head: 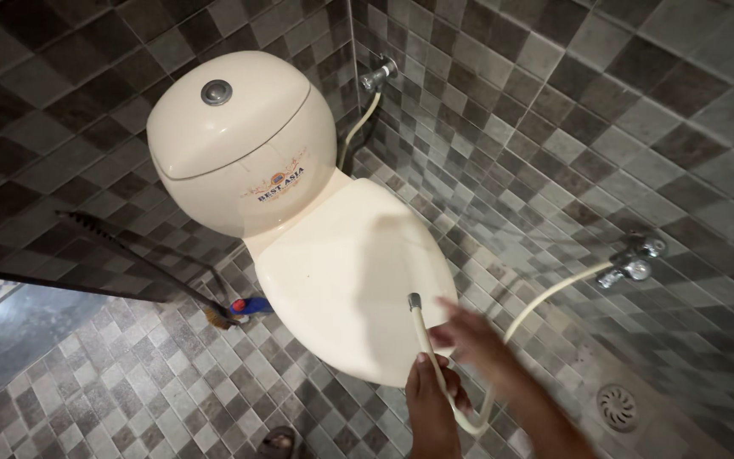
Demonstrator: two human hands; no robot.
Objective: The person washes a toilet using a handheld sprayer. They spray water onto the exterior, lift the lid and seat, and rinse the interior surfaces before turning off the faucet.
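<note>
Cream plastic hose (429,353) runs through the person's left hand (431,408) at the bottom of the view, about six o'clock; the fingers are curled together around it, thumb pressed along its side. The hose's small metal tip (414,301) sticks up past the hand toward twelve o'clock and lies over the front edge of the closed toilet lid (341,263). Just at the left hand's two o'clock, the right hand (473,336) is blurred; its fingers look loosely spread near the hose, but whether they touch it cannot be told. Below the hands the hose loops round and rises toward three o'clock, ending at a chrome wall tap (630,259). At five o'clock from the hands, a round floor drain (618,406) sits in the tiled floor (129,382). At seven o'clock, part of a sandal (278,442) shows. Farther out at nine o'clock, a brush with a blue collar (239,310) rests on the floor beside the bowl, its dark handle slanting up the wall. Farthest, at eleven o'clock, stands the rounded cream cistern (244,144) with a metal flush button (216,92), and a second valve (378,75) at twelve o'clock.
</note>
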